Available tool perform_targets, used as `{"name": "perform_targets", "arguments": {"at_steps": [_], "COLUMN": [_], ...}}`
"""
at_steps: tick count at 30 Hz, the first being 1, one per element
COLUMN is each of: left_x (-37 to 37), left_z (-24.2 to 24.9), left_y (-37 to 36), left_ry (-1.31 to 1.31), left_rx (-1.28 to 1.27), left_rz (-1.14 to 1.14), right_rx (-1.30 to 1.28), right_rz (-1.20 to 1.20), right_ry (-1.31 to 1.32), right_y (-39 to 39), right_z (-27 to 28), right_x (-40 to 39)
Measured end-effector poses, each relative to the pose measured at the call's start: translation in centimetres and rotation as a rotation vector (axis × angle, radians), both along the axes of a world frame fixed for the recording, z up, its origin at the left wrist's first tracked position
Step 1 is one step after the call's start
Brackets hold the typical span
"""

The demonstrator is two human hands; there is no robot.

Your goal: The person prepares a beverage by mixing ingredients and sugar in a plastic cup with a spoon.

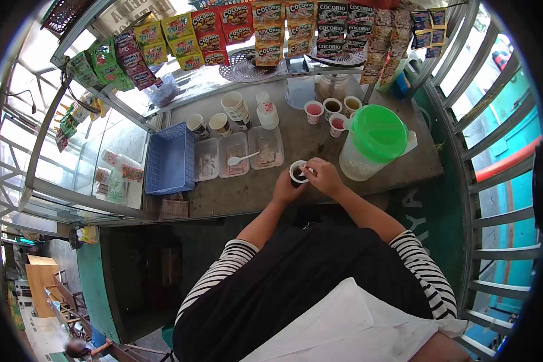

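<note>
My left hand (286, 189) is wrapped round a small paper cup (295, 178) of dark liquid at the counter's front edge. Over the cup's rim, my right hand (322, 175) pinches a thin white utensil (308, 171) that looks like a spoon; its lower end is hard to make out. Right of my hands stands a clear pitcher (359, 163) with a green lid. Behind it are several filled cups, among them a pink one (313, 111) and a dark one (332, 108). To the left, a white spoon (242, 158) lies across the plastic tubs (233, 171).
A blue basket (170, 158) sits at the counter's left end. Stacked paper cups (236, 108) and a white bottle (268, 114) stand behind the tubs. Drink sachets (268, 33) hang in strips above the far edge. Metal bars (495, 175) line the right side.
</note>
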State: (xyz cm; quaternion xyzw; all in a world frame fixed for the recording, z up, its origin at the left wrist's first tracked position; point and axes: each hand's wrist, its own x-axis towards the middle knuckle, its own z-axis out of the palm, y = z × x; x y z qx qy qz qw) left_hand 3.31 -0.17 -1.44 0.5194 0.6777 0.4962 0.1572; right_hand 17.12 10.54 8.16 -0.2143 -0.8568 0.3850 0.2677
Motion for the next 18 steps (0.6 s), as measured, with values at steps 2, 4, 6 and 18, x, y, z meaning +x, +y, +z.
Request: {"name": "perform_targets", "arguments": {"at_steps": [2,4,6,18], "left_x": [0.1,-0.3,-0.4,-0.4], "left_z": [0.1,-0.9,-1.3,-1.5], "left_y": [-0.1,0.1,0.0,0.2], "left_ry": [0.024,0.016,0.003,0.021], "left_rx": [-0.01,-0.017,-0.025,-0.051], "left_rz": [0.048,0.032,0.019,0.03], "right_rx": [0.002,-0.057,-0.032,0.172], "right_rz": [-0.016,-0.034,0.012,0.077], "right_ry": [0.019,-0.059,-0.018,0.036], "right_y": [0.4,0.4,0.3,0.3], "right_z": [0.5,1.4,0.6,0.3], "right_x": [-0.1,0.2,0.2,1.1]}}
